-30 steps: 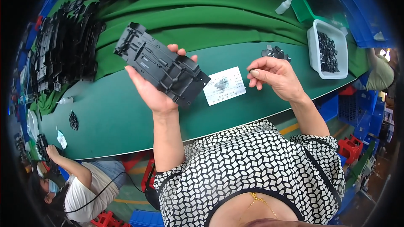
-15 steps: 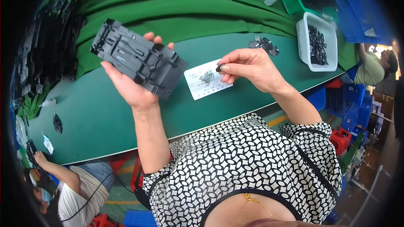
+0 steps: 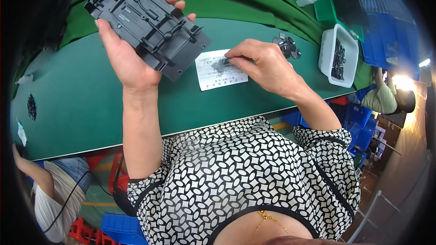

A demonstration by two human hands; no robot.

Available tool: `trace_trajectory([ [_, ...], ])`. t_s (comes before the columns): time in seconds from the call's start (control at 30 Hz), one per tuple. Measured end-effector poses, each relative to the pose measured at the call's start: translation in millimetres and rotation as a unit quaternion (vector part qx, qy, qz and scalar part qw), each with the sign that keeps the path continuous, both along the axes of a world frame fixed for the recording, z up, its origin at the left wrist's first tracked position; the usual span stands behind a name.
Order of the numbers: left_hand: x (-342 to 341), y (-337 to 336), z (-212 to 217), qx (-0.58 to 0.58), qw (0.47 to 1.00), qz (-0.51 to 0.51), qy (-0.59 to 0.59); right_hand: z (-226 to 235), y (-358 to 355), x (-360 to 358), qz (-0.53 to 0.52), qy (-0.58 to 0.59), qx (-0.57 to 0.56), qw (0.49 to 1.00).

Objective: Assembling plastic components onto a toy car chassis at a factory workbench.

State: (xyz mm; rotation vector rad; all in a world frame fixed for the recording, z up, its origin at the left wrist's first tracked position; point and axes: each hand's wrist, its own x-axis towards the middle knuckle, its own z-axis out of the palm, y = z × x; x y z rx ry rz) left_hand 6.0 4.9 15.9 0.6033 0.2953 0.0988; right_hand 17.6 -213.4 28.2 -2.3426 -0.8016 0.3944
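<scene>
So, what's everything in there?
table: 1, green, middle
cloth: 1, green, beyond table
panel: 1, black, upper left
card: 1, white, on table
patch: 1, grey, on card
pieces: several, black, right of card
tub: 1, white, right
bits: many, black, in tub
pile: 1, black, far left
bottles: 2, whitish, upper right, far left
bins: several, blue, right, lower left
stools: some, red, lower left
people: 2, pale tops, far left, right
top: 1, black-and-white, lower middle
left hand: 1, bare, holding panel
right hand: 1, bare, at card, grip unclear

The left grip point(image 3: 131, 56) holds a black panel point(image 3: 147, 25), the right grip point(image 3: 268, 68) over grey bits point(image 3: 219, 66) on a white card point(image 3: 218, 80)
</scene>
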Motion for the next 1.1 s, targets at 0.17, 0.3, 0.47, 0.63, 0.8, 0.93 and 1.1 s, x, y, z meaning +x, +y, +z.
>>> trace_trajectory([
  [0.17, -0.7, 1.1, -0.7, -0.008, 1.0, -0.009, -0.007, 2.2, 3.9, 2.1, 0.003, -0.022, -0.031, 0.999],
  [0.3, -0.7, 2.0, -3.1, -0.017, 1.0, -0.018, -0.017, 2.7, 4.8, 4.9, -0.015, 0.002, -0.072, 0.997],
  [0.47, 0.7, 2.0, -5.4, -0.023, 0.999, -0.019, -0.017, 2.6, 9.8, 2.5, -0.025, 0.04, -0.082, 0.996],
  [0.63, 0.1, 2.0, -3.3, -0.021, 0.999, -0.023, -0.02, 0.7, 11.2, -3.5, -0.009, 0.026, -0.081, 0.996],
  [0.8, 0.4, 2.4, -3.6, -0.022, 0.999, -0.023, -0.019, 0.6, 13.0, -0.7, -0.017, 0.015, -0.072, 0.997],
  [0.93, 0.0, 1.8, -3.3, -0.018, 0.999, -0.02, -0.017, -11.1, 9.6, -5.0, 0.008, -0.04, -0.034, 0.999],
  [1.1, 0.1, 1.4, -3.6, -0.014, 0.999, -0.027, -0.02, -8.5, 10.6, -7.4, 0.001, -0.007, -0.038, 0.999],
])
